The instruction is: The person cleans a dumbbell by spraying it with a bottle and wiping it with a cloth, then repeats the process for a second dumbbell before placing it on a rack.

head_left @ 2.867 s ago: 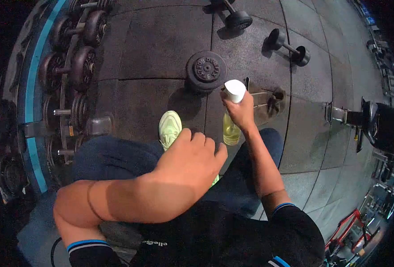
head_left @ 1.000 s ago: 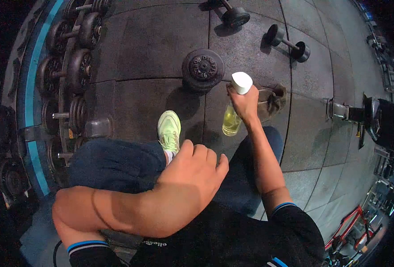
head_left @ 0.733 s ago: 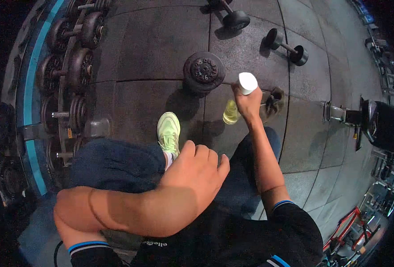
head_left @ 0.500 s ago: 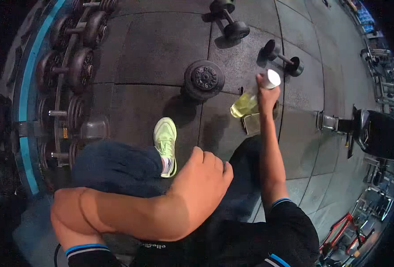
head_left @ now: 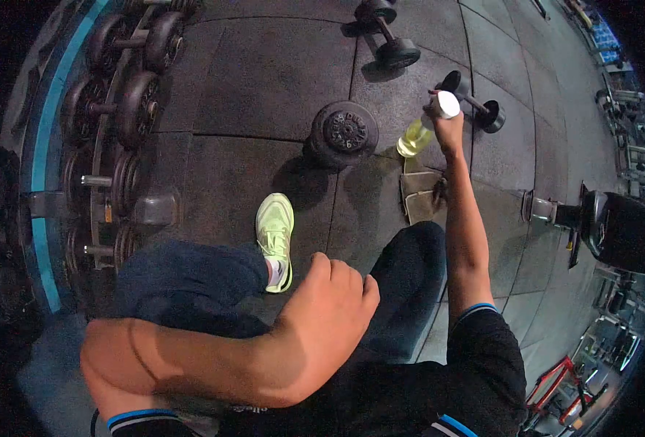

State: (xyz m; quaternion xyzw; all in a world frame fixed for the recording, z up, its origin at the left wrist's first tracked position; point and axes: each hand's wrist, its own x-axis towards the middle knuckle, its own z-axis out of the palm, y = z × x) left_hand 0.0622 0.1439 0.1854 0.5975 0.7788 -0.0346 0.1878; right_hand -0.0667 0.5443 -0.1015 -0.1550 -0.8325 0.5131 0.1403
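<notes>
My right hand is stretched forward, wrapped round the upper part of a clear bottle with yellow-green liquid and a white cap. The bottle is tilted just above the floor. Under and nearer than it lies a dark, flat folded item with pale edging, perhaps fabric. My left hand hangs bent at the wrist before my body, over my lap. Its fingers are curled under, so whatever is inside the palm is hidden. Beyond stands a round black dumbbell on end, marked with raised lettering.
Two black dumbbells lie on the dark rubber floor tiles ahead. A rack of plate-style dumbbells runs along the left. My pale green shoe rests on the floor. A padded machine stands at right.
My right hand has moved forward and slightly right with the bottle, uncovering more of the folded item. My left hand stays nearly where it was.
</notes>
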